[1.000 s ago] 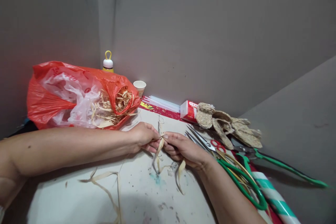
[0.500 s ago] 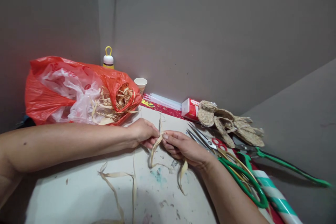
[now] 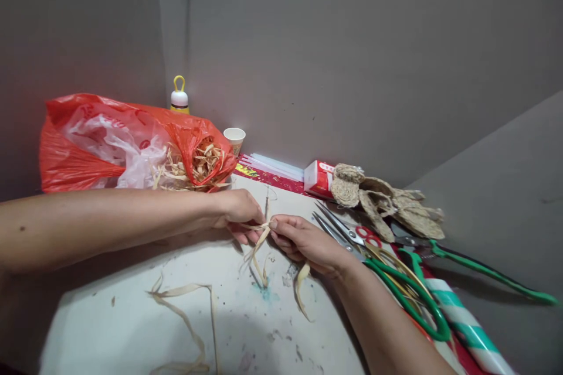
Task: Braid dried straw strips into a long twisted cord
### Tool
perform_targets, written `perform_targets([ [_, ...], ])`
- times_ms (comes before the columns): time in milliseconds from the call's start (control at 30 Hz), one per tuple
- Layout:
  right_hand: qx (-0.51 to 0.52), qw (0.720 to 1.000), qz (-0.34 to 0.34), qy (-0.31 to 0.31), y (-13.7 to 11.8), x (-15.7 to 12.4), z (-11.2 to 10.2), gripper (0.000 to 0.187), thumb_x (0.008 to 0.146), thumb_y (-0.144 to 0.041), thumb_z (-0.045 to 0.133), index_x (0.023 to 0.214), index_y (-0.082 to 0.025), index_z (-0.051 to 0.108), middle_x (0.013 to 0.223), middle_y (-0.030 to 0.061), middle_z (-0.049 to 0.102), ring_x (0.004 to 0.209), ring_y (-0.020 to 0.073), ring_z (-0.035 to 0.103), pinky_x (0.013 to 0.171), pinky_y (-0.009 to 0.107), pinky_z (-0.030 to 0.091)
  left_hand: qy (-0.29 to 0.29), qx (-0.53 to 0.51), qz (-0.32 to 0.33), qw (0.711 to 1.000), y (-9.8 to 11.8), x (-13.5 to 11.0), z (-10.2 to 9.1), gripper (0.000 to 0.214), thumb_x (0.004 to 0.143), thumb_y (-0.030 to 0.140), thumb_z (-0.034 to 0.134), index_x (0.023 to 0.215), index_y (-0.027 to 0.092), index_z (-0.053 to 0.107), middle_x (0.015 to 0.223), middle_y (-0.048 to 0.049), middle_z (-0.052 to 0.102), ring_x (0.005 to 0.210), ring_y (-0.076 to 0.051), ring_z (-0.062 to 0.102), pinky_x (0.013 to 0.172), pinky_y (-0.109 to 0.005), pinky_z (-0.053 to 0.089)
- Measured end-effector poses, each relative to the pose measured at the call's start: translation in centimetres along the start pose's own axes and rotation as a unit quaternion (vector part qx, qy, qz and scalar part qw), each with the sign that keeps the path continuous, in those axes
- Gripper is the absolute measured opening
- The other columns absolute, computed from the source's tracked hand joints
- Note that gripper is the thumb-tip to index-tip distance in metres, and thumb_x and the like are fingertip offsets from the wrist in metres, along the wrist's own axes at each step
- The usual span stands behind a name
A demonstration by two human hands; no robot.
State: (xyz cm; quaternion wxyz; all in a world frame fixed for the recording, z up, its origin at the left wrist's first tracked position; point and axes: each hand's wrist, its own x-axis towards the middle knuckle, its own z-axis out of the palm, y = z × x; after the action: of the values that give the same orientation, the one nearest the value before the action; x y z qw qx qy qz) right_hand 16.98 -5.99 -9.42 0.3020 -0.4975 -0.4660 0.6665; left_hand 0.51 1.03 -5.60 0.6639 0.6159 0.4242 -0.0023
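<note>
Now that a strip [image 3: 255, 227] is pulled sideways, pinched by left hand [image 3: 241, 211] and right hand [image 3: 299, 239], it may be tightened.

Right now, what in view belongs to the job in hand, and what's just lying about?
In the job:
- left hand and right hand
- pale dried strips held between them
- probably loose strips nearby, red plastic bag of similar strips

Apparently lying about:
- white-capped bottle
- paper cup
- red-and-white box
- woven fibre pieces
- scissors
- green-handled cutters
- striped roll
</note>
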Motion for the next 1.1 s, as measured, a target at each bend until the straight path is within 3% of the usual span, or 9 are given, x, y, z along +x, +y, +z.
perform_targets([
  [200,-0.001,1.000,-0.002,-0.006,-0.1,0.0,0.0,0.033,0.083,-0.043,0.053,0.064,-0.018,0.042,0.048,-0.0104,0.025,0.039,0.0034,0.011,0.034,0.018,0.007,-0.086,0.088,-0.027,0.992,1.3,1.0,-1.0,0.013,0.082,0.012,0.047,0.072,0.011,0.055,0.056,-0.0002,0.059,0.052,-0.009,0.059,0.046,-0.017,0.044],
  [467,-0.005,1.000,-0.004,0.003,0.0,0.1,0.1,0.033,0.080,-0.043,0.056,0.064,-0.019,0.040,0.048,-0.0107,0.025,0.040,0.0038,0.011,0.035,0.019,0.007,-0.067,0.094,-0.029,0.993,1.3,1.3,-1.2,0.011,0.074,0.011,0.055,0.065,0.012,0.060,0.055,0.0006,0.058,0.046,-0.006,0.050,0.044,-0.016,0.038],
  [800,-0.160,0.974,-0.077,0.139,-0.2,0.4,1.8,0.028,0.075,-0.037,0.059,0.059,-0.016,0.048,0.051,-0.0063,0.034,0.045,0.0059,0.024,0.041,0.020,0.017,0.031,0.123,-0.038,0.991,2.3,0.5,0.3,0.022,0.064,0.001,0.050,0.046,0.013,0.053,0.042,0.0011,0.052,0.039,-0.007,0.041,0.042,-0.018,0.030],
  [900,-0.108,0.982,-0.049,0.149,-0.1,0.5,2.3,0.026,0.074,-0.034,0.058,0.058,-0.016,0.049,0.045,-0.0073,0.035,0.040,0.0047,0.021,0.039,0.021,0.013,0.058,0.106,-0.043,0.992,2.1,0.0,1.1,0.023,0.066,0.002,0.048,0.046,0.012,0.053,0.041,0.0011,0.050,0.039,-0.007,0.043,0.043,-0.019,0.034],
  [1100,0.043,0.993,-0.012,0.107,-0.5,0.3,2.9,0.029,0.073,-0.035,0.057,0.054,-0.013,0.055,0.039,-0.0055,0.040,0.034,0.0023,0.017,0.036,0.021,0.008,0.110,0.118,-0.027,0.987,1.6,-0.6,2.0,0.022,0.066,0.002,0.046,0.048,0.012,0.052,0.046,-0.0035,0.055,0.040,-0.011,0.049,0.047,-0.025,0.043],
])
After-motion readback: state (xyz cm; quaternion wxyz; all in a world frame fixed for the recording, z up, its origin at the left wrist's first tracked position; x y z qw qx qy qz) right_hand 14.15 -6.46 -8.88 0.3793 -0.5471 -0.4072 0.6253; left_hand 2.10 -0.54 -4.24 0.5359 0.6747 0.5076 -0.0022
